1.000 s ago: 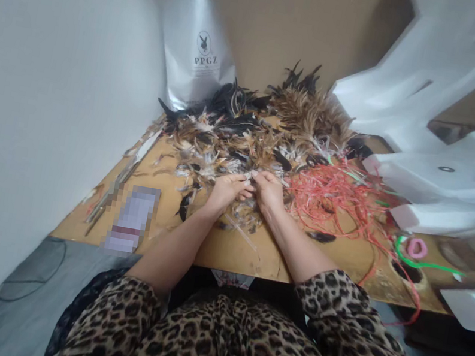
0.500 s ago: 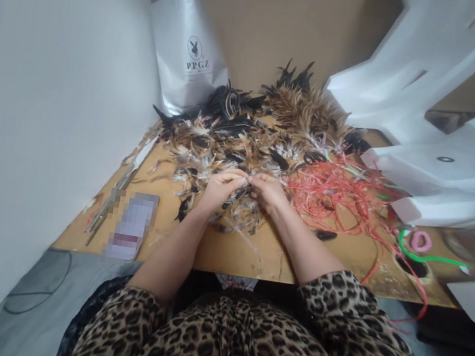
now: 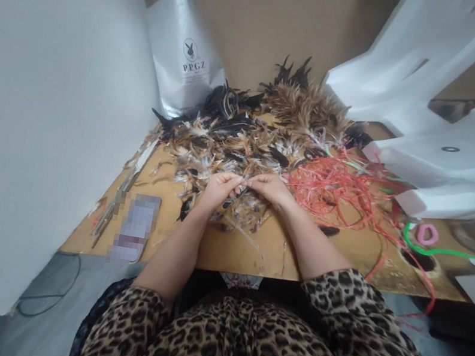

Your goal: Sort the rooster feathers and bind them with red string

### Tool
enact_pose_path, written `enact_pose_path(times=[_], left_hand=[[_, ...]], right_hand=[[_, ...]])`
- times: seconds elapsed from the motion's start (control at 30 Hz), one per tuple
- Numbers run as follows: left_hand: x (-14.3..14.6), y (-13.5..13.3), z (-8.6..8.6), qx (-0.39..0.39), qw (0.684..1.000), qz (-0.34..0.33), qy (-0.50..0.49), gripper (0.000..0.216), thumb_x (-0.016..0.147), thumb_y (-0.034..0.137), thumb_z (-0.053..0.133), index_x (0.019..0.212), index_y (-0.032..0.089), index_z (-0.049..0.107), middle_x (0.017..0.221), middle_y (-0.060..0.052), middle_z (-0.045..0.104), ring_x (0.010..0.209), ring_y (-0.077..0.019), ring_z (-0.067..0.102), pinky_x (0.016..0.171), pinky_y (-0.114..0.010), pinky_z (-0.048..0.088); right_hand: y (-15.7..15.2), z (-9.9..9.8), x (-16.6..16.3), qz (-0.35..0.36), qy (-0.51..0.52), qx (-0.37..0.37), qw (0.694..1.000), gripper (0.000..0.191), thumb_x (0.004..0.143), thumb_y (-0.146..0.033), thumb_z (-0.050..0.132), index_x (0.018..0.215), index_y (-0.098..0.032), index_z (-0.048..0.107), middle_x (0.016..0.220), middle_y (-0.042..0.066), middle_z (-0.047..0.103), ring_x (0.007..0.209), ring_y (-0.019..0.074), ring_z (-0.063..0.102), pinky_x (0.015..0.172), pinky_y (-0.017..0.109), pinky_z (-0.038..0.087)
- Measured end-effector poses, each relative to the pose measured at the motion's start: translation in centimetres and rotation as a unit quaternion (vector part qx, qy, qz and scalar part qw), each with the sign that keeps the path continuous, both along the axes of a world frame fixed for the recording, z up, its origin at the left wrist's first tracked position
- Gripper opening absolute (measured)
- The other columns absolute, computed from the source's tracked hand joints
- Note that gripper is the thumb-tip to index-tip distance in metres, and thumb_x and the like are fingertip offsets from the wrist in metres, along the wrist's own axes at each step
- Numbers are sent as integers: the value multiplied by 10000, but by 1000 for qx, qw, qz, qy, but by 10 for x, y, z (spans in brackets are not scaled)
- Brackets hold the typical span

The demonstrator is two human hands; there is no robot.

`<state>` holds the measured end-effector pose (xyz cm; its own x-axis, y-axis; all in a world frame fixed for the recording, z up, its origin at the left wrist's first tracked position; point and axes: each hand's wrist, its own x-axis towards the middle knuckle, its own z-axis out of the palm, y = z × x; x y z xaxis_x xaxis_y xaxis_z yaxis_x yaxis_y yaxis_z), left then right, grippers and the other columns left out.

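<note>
My left hand (image 3: 220, 189) and my right hand (image 3: 272, 189) meet fingertip to fingertip above the front of a loose feather pile (image 3: 205, 154). Both hands are closed in a pinch. A small dark feather (image 3: 229, 203) shows just under the fingers and seems to be held between them; its upper end is hidden. Brown, white and black feathers spread behind the hands. Pale, wispy feather bits (image 3: 247, 213) lie right below them, near a thin clear strip (image 3: 246, 235).
Tangled red strands (image 3: 331, 187) lie to the right, before a white machine (image 3: 450, 159). Bunched brown feathers (image 3: 308, 108) and a silver bag (image 3: 183, 65) stand at the back. Left are a phone (image 3: 136, 225), thin rods (image 3: 118, 197) and a white panel (image 3: 48, 110). A hole (image 3: 422, 259) opens at right.
The right hand's fingers have straightened a little and its wrist has shifted slightly right. Both hands stay pinched together in nearly the same spot. The view has tilted slightly.
</note>
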<state>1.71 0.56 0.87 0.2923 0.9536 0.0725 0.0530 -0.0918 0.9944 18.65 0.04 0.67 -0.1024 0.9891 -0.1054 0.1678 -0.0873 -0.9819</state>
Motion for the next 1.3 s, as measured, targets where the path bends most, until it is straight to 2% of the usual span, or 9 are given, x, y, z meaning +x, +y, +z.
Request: enact_pose_path(times=[0.13, 0.27, 0.4, 0.57, 0.73, 0.87, 1.07, 1.3], left_hand=[[2, 0, -3, -28, 999, 4, 32, 295, 692, 373, 655, 799, 101, 696, 540, -15, 583, 412, -44, 393, 414, -186, 275], [6, 0, -7, -46, 998, 30, 33, 271, 616, 316, 708, 781, 102, 695, 543, -14, 593, 455, -64, 442, 451, -196, 315], [8, 0, -11, -32, 999, 39, 19, 220, 575, 241, 720, 750, 110, 697, 583, -15, 618, 519, -80, 491, 529, -212, 377], [8, 1, -15, -7, 999, 25, 26, 179, 577, 197, 699, 735, 114, 702, 601, -12, 629, 538, -87, 504, 571, -225, 403], [8, -1, -10, 7, 998, 57, 24, 172, 566, 245, 723, 677, 117, 691, 616, -20, 638, 560, -98, 518, 573, -231, 409], [7, -1, -5, -8, 997, 72, 24, 175, 570, 256, 722, 674, 119, 688, 582, -12, 620, 517, -84, 483, 534, -223, 387], [4, 0, -7, -18, 998, 63, 17, 203, 571, 279, 725, 689, 122, 674, 566, 3, 597, 497, -74, 464, 516, -214, 370], [1, 2, -7, 8, 998, 47, 33, 203, 592, 296, 716, 698, 128, 676, 606, -12, 615, 543, -90, 497, 534, -215, 384]], right_hand=[[0, 3, 8, 43, -148, 93, 984, 184, 659, -291, 593, 630, -126, 670, 549, -8, 584, 514, 82, 452, 520, 216, 337], [-2, 10, 12, 33, -219, 107, 969, 193, 658, -297, 591, 591, -124, 643, 535, -2, 568, 513, 88, 456, 508, 214, 325], [-5, 12, 9, 22, -195, 109, 975, 263, 661, -372, 600, 579, -123, 621, 529, -8, 549, 507, 80, 428, 490, 207, 311], [-6, 4, -3, 6, -144, 125, 982, 317, 670, -430, 612, 591, -124, 630, 514, -14, 520, 496, 73, 394, 468, 207, 283], [-4, 1, -8, -25, 10, 67, 997, 325, 634, -461, 658, 625, -137, 632, 518, -20, 532, 458, 62, 378, 445, 209, 279], [-3, 2, -7, -24, 98, 43, 994, 287, 627, -392, 674, 781, -151, 649, 608, -7, 604, 477, 69, 453, 463, 205, 335], [-2, -2, -3, 32, 18, 147, 988, 284, 677, -261, 630, 936, -154, 677, 739, 11, 665, 584, 95, 525, 601, 237, 414], [-4, -2, 0, 68, -92, 226, 967, 204, 741, -227, 573, 876, -182, 719, 841, 36, 709, 762, 158, 618, 743, 275, 442]])
